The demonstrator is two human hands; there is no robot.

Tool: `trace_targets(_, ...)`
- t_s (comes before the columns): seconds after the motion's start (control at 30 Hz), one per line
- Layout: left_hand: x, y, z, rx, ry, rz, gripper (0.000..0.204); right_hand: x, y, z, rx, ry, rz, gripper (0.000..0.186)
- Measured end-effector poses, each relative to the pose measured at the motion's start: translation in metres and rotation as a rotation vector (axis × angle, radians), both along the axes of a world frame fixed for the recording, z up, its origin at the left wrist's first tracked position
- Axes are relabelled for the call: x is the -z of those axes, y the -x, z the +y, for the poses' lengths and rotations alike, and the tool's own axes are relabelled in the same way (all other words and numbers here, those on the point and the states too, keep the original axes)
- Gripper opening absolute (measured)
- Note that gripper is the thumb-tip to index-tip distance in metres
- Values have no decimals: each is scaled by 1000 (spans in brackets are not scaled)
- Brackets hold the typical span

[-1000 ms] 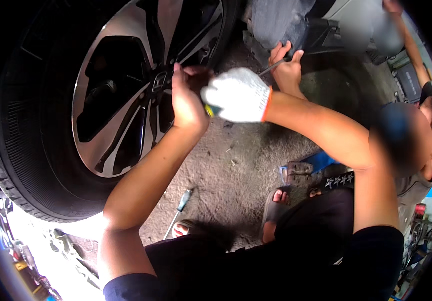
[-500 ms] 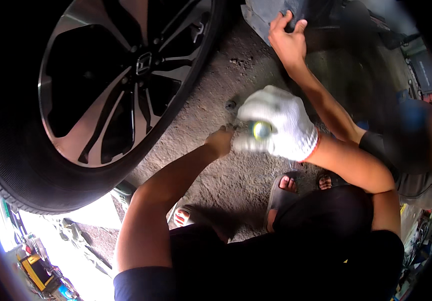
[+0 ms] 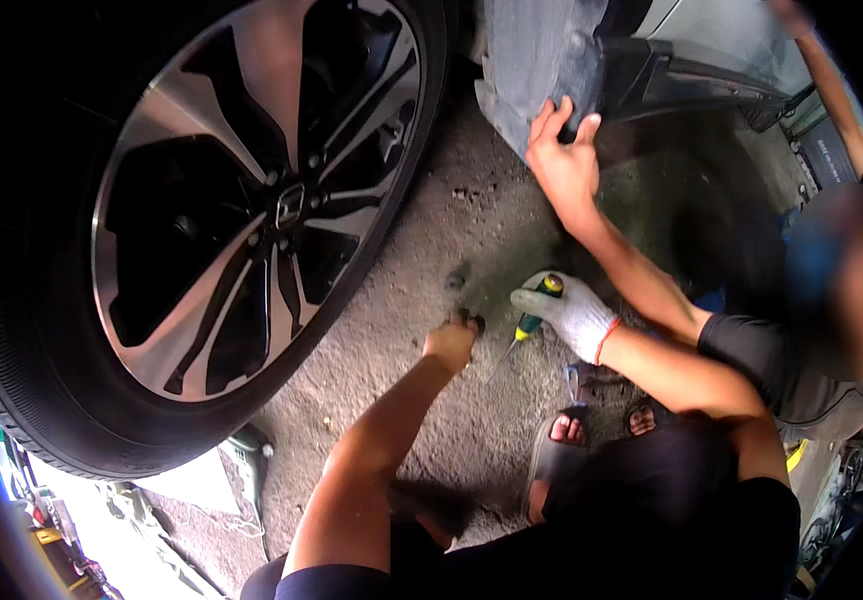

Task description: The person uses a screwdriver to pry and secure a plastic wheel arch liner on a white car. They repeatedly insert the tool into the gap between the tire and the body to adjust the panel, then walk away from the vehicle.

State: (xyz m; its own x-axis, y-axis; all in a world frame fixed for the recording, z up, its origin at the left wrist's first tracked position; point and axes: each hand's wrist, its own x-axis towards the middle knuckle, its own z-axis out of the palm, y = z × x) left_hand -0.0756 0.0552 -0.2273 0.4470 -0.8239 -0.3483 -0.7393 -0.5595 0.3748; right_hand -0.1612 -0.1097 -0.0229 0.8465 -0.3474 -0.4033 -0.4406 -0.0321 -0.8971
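Note:
My right hand, in a white knit glove, grips a screwdriver by its green and yellow handle. The thin shaft slants down and to the left, over the ground. To its left is my bare left hand, its fingers curled in near a small dark piece that I cannot make out. Both hands are above the rough ground, right of a car wheel with a black tyre and dark and silver spokes. A co-worker's bare hand presses on a grey plastic car panel farther off.
A small dark round thing lies on the ground beyond my left hand. The co-worker crouches at the right, an arm reaching in between. Another arm shows at the upper right. A sandalled foot is close below my right hand.
My gloved hand has come down and turned, so the screwdriver's shaft now shows. My left hand is lower in view. The view has shifted, showing more of the panel and the co-worker's side.

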Motion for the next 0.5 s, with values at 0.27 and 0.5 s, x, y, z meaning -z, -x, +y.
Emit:
trace_targets(0.27,-16,-31,9,-426,311,418,23,-8,3,0,192,-152,-70,16)
trace_targets(0.5,-44,-69,15,-1371,1072,1570,16,-34,4,8,-213,580,-493,25)
